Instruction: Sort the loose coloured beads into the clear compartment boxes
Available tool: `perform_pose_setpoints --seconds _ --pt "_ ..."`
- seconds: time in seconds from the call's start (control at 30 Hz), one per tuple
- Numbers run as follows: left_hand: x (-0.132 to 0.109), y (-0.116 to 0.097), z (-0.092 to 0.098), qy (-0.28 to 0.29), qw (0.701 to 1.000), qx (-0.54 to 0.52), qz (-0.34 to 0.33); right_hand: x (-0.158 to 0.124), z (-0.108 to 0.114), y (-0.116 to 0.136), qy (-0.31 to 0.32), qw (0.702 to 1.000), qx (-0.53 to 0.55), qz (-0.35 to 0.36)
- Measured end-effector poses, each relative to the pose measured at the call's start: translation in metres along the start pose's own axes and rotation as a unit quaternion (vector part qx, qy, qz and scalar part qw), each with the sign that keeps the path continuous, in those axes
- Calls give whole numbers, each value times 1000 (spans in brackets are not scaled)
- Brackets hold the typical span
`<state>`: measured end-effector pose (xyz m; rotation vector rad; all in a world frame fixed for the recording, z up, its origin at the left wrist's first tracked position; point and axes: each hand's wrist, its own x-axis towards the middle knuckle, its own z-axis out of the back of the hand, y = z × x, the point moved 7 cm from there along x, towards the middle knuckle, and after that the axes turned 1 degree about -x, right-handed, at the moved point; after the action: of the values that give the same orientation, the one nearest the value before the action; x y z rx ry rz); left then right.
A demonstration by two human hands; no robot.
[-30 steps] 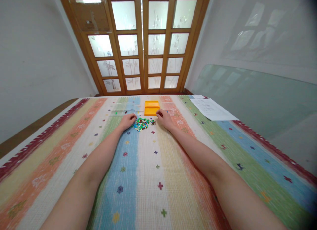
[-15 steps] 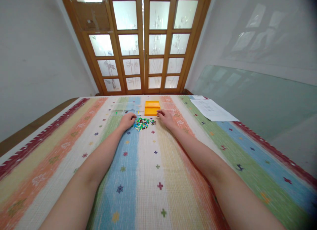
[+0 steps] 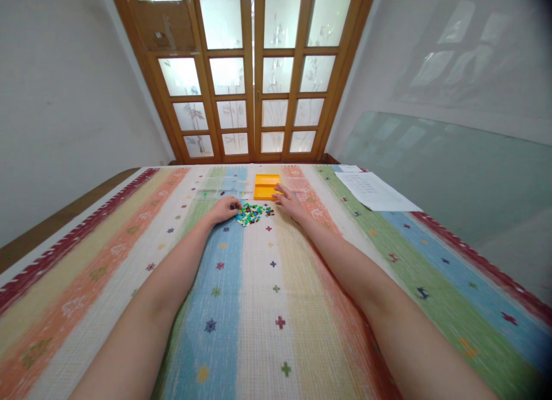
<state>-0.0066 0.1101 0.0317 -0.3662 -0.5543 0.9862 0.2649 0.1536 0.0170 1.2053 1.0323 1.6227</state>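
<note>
left hand (image 3: 224,209) rests on the striped cloth (image 3: 259,308) with its fingers curled in and their tips at the left edge of the pile of small coloured pieces (image 3: 252,214). a dark bit sits right at the fingertips, but it is too small to tell if the hand pinches it or only touches it. right hand (image 3: 290,202) is loose and open and holds nothing. its fingers are stretched forward, with the tips at the front right corner of the yellow tray (image 3: 266,187).

the pile lies between the two hands: just to the right of the left hand, and to the left of the right hand and a little nearer to the person. the left hand is the closer one to it. the pile spreads wider from side to side than from front to back. the tray stands just beyond the pile. some clear trays (image 3: 218,188) lie beyond the left hand, and a paper sheet (image 3: 373,190) lies well apart, to the right of the right hand.
</note>
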Motion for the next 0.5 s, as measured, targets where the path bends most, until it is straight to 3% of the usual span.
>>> perform_pose_setpoints --seconds 0.27,0.5 --pt "-3 -4 3 -10 999 -8 40 -6 2 6 -26 998 -45 31" --pt "-2 -2 7 -101 990 -46 84 -12 3 16 -29 994 -92 48"
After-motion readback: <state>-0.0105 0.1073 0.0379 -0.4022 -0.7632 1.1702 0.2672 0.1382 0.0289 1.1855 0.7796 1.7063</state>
